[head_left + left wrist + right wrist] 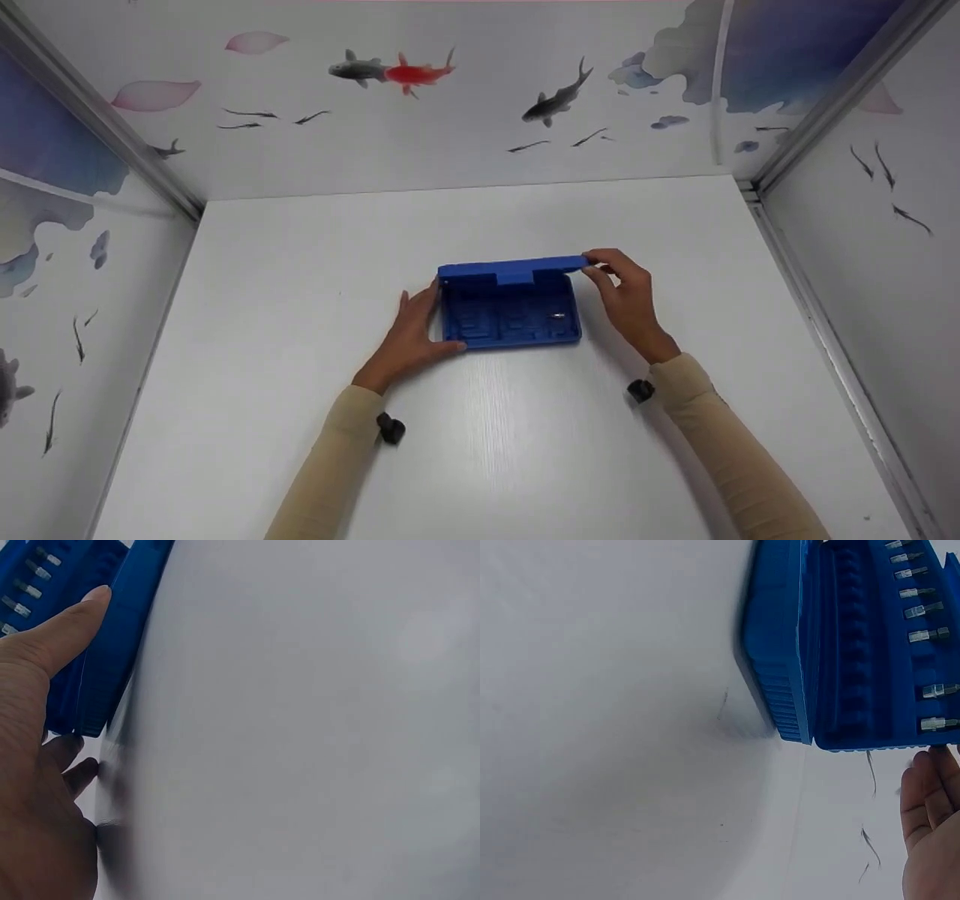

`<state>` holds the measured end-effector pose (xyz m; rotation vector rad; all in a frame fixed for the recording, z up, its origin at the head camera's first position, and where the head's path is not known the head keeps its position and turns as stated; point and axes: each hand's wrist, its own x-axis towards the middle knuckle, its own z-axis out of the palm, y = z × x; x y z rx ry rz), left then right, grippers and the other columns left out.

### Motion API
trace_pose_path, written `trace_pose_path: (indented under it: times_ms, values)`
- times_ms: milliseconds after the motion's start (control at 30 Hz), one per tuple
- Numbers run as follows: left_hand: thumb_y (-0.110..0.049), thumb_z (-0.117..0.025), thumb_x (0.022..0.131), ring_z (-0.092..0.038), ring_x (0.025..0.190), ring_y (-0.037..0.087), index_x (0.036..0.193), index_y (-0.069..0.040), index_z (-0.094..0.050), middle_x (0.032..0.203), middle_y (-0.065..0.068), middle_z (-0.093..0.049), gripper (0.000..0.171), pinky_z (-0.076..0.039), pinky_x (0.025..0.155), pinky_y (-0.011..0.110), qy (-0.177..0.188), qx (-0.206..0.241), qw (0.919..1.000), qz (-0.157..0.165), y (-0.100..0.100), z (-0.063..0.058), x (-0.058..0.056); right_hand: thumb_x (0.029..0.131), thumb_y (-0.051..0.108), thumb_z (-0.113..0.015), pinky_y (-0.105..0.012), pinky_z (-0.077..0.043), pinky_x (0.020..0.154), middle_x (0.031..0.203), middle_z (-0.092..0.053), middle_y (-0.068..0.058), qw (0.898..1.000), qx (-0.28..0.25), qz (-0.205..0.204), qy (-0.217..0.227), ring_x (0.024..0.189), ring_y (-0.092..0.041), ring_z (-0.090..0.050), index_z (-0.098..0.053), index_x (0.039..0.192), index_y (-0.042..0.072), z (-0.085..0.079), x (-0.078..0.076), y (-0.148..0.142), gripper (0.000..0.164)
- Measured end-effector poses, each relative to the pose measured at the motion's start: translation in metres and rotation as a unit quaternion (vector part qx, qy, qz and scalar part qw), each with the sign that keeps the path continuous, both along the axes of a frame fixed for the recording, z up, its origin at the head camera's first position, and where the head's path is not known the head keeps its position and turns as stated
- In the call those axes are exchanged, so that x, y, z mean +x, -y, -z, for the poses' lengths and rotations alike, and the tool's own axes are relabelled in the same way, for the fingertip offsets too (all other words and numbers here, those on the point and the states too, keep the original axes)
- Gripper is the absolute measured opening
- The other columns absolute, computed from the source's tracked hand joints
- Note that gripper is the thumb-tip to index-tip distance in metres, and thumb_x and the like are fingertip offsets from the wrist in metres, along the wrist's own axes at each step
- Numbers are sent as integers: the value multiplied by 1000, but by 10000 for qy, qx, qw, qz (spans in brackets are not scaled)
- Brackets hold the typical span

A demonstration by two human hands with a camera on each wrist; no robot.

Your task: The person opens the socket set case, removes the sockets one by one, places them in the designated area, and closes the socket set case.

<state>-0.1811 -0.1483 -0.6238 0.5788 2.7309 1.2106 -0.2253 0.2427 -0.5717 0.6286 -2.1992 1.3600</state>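
A blue plastic bit case rests on the white table with its lid partly raised. My left hand holds the case at its left end, the thumb over the front rim and the other fingers along the side. At the lid's right corner, my right hand pinches the edge between thumb and fingers. A row of metal screwdriver bits sits in the lid, seen from inside in the right wrist view. One small silver bit lies in the molded base near its right side.
The white tabletop spreads around the case. Panels printed with fish stand behind it, such as the back wall, and on both sides along metal frame rails. Small black devices are worn at both wrists.
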Motion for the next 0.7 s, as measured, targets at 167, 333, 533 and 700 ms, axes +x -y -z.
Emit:
trace_pose_path:
  times_ms: [167,333,533,700]
  values:
    - [-60,-87,89,-21,169,25,179,-20,-7,182,8,-27,127,11,137,42,192,-7,9998,-57,1,0,2,98,-15,-72,-17,-54,90,108,-77,-24,9996,-272,-52,-68,103,-18,-71,-76,116,-12,-14,-1,10,19]
    - [-60,-88,88,-21,169,26,179,-19,-7,181,9,-27,128,9,137,42,156,21,9999,-47,2,1,2,100,-16,-70,-16,-54,89,107,-77,-25,9993,-361,-105,-2,102,-13,-70,-74,116,-14,-27,-2,17,17]
    - [-63,-88,87,-20,169,26,179,-18,-8,181,10,-28,130,8,138,41,173,-3,9998,-61,2,3,1,102,-14,-68,-14,-53,85,108,-77,-24,9994,-329,-22,123,99,-15,-70,-75,117,-13,-29,-9,18,17]
    - [-65,-87,87,-17,170,24,179,-22,-9,182,5,-25,128,9,137,39,229,36,9997,-88,1,4,0,104,-12,-66,-15,-56,85,111,-76,-25,9990,-345,-44,275,99,-23,-70,-74,120,-13,-30,-15,19,18]
